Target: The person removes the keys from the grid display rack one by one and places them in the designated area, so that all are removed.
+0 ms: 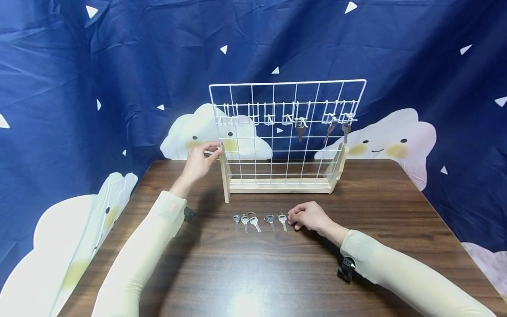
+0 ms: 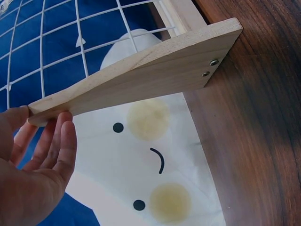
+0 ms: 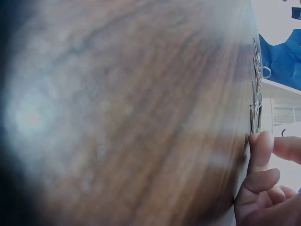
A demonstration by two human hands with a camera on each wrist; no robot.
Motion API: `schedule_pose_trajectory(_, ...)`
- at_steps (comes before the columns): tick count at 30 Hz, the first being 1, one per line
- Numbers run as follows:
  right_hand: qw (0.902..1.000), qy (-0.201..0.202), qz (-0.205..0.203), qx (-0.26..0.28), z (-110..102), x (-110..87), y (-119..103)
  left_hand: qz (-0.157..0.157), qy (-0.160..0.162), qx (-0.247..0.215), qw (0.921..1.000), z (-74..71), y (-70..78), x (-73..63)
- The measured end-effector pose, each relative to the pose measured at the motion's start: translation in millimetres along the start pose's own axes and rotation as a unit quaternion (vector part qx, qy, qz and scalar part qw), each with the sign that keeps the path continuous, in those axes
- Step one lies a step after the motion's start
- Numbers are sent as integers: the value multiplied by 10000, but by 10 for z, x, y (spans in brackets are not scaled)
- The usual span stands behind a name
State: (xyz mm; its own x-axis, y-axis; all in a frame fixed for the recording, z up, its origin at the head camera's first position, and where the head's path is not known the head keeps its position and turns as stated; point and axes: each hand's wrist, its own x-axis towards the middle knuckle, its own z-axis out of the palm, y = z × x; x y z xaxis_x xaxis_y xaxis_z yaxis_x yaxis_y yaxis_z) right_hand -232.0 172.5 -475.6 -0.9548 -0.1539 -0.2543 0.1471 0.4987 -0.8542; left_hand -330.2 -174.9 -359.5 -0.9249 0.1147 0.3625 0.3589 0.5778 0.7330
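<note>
My left hand (image 1: pixel 199 160) grips the upper end of the wooden side support (image 2: pixel 141 70) of a white wire grid rack (image 1: pixel 272 149), thumb on one side and fingers on the other. Down on the table, my right hand (image 1: pixel 313 216) pinches a key at the right end of a row; the fingers hide most of it. Just left of those fingertips lies a silver key (image 1: pixel 282 221) with a ring, then another key (image 1: pixel 270 221) and several more. Three keys hang from the rack's hooks: one key (image 1: pixel 300 129) near the middle, two at the right.
White wire hooks (image 1: pixel 269 119) line the upper part of the grid. The rack's wooden base (image 1: pixel 279 188) stands on the brown table (image 1: pixel 222 273). Behind hangs a dark blue cloth (image 1: pixel 158 57) with clouds and white triangles.
</note>
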Motion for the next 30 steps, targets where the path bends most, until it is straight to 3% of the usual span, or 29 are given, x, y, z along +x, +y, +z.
schedule_pose_trajectory(13, 9999, -99, -15, 133, -98, 17, -49, 2, -24, 16, 10000, -3, -9, 14)
schedule_pose_trajectory(30, 9986, -149, -407, 312, -205, -17, -186, -8, -20, -8, 10000, 14, -32, 13)
